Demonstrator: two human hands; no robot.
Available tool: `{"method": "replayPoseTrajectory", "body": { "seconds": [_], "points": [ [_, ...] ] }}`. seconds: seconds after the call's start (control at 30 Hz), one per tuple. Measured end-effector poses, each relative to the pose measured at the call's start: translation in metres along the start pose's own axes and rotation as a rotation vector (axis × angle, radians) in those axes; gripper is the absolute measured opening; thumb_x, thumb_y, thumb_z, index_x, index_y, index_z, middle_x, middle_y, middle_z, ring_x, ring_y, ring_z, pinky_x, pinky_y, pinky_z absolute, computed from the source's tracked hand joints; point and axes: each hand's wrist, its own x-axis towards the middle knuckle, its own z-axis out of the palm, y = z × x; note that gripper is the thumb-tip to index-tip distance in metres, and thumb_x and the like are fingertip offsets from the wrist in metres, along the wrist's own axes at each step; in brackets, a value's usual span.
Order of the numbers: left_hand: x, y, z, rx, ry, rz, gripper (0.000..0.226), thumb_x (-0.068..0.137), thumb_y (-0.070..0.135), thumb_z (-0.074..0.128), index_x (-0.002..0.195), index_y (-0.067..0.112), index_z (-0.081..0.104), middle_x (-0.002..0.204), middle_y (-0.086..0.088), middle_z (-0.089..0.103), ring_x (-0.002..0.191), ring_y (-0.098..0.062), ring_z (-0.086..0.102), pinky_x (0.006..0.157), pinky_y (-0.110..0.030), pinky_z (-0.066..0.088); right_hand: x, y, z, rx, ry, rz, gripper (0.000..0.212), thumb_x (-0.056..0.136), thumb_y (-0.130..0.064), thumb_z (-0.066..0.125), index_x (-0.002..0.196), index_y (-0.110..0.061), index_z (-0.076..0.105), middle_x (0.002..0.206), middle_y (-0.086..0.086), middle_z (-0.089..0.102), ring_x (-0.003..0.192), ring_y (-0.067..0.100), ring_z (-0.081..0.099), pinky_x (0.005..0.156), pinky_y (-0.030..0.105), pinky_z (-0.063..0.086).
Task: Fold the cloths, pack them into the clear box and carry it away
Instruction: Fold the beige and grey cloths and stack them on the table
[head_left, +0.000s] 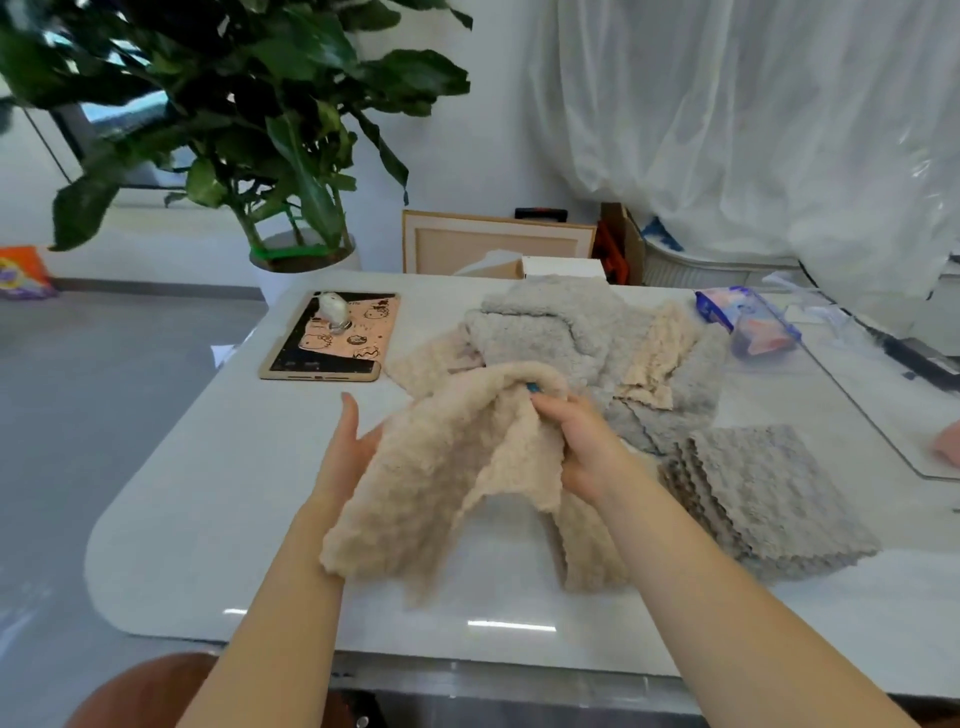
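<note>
Gleaming white table (208, 519), beige cloth (441, 467), plant (249, 104)

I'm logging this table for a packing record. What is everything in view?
beige cloth: one, beige, held above the table's front
loose cloths: one pile, count unclear, grey and beige, back centre of the table
folded cloths: one stack, grey, right of the hands
tablet: one, pink and black, back left of the table
packet: one, blue, back right of the table
table: one, white
plant: one, green in a white pot, behind the table, left
frame: one, wood, behind the table
left hand: under the beige cloth, thumb straight
right hand: grips the beige cloth's top
</note>
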Motion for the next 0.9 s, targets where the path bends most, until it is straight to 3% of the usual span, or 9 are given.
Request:
{"method": "replayPoseTrajectory", "body": {
  "seconds": [0.03,0.1,0.17,0.3,0.4,0.5,0.63,0.73,0.9],
  "points": [
    [0.004,-0.014,-0.002,0.049,-0.017,-0.103,0.085,0.080,0.079,0.036,0.134,0.015,0.048,0.140,-0.010,0.053,0.131,-0.027,0.045,0.101,-0.043,0.040,0.005,0.007,-0.004,0.031,0.052,0.049,0.018,0.094,-0.004,0.051,0.106,-0.006,0.064,0.083,0.009,0.072,0.074,0.022,0.070,0.064,0.033,0.057],
    [0.003,-0.030,-0.003,-0.003,-0.131,-0.337,0.091,0.085,0.078,0.025,0.129,0.005,0.056,0.122,-0.016,0.065,0.111,-0.031,0.061,0.084,-0.044,0.048,0.012,0.020,-0.013,0.035,0.175,0.142,0.023,0.095,-0.008,0.052,0.114,-0.006,0.063,0.093,0.013,0.071,0.079,0.024,0.069,0.059,0.032,0.057],
    [0.000,-0.037,-0.008,-0.043,-0.206,-0.393,0.090,0.084,0.079,0.025,0.122,0.006,0.061,0.113,-0.017,0.069,0.101,-0.032,0.067,0.082,-0.043,0.050,0.016,0.025,-0.025,0.000,0.293,0.198,0.022,0.094,-0.009,0.052,0.113,-0.007,0.063,0.095,0.014,0.070,0.083,0.026,0.068,0.063,0.035,0.056],
    [0.010,-0.040,-0.026,-0.484,-0.182,-0.156,0.079,0.082,0.070,0.048,0.134,0.011,0.054,0.128,-0.013,0.062,0.116,-0.030,0.061,0.097,-0.044,0.046,0.020,0.023,-0.048,-0.011,0.377,0.230,0.016,0.094,-0.010,0.053,0.106,-0.009,0.064,0.101,0.016,0.071,0.085,0.028,0.068,0.079,0.044,0.055],
    [0.022,-0.043,-0.028,-0.697,-0.141,-0.030,0.070,0.087,0.065,0.048,0.140,0.019,0.049,0.131,-0.005,0.059,0.126,-0.028,0.053,0.105,-0.045,0.039,0.018,0.024,-0.047,0.045,0.298,0.255,0.020,0.095,-0.023,0.056,0.106,-0.011,0.068,0.094,0.011,0.073,0.080,0.026,0.070,0.075,0.041,0.055],
    [0.019,-0.052,-0.011,-0.211,-0.210,-0.116,0.057,0.091,0.063,0.041,0.129,0.023,0.056,0.122,-0.004,0.067,0.113,-0.023,0.062,0.089,-0.044,0.051,0.016,0.022,-0.042,0.080,0.268,0.249,0.027,0.096,-0.026,0.054,0.111,-0.007,0.066,0.105,0.015,0.071,0.095,0.028,0.069,0.078,0.042,0.054],
    [0.017,-0.054,-0.006,0.175,-0.119,-0.161,0.073,0.084,0.009,0.071,0.141,0.019,0.027,0.125,-0.014,0.059,0.102,-0.030,0.064,0.064,-0.039,0.058,0.019,0.014,-0.043,-0.038,0.347,0.142,0.025,0.092,-0.016,0.058,0.113,-0.003,0.065,0.105,0.016,0.071,0.093,0.029,0.069,0.077,0.041,0.056],
    [0.022,-0.041,-0.013,0.282,0.061,0.110,0.076,0.085,-0.002,0.066,0.144,0.024,0.027,0.113,-0.018,0.063,0.096,-0.027,0.065,0.071,-0.033,0.054,0.019,0.010,-0.050,-0.102,0.412,-0.047,0.018,0.091,-0.005,0.058,0.107,-0.001,0.065,0.097,0.014,0.070,0.087,0.027,0.067,0.082,0.040,0.053],
    [0.017,-0.007,-0.026,0.790,0.303,0.598,0.029,0.085,0.009,0.067,0.114,0.012,0.067,0.093,-0.005,0.067,0.082,-0.021,0.058,0.077,-0.027,0.044,0.008,0.011,-0.053,-0.279,0.395,-0.325,0.026,0.085,-0.021,0.069,0.073,-0.005,0.054,0.074,0.009,0.047,0.068,0.019,0.047,0.066,0.035,0.039]
  ]
}}
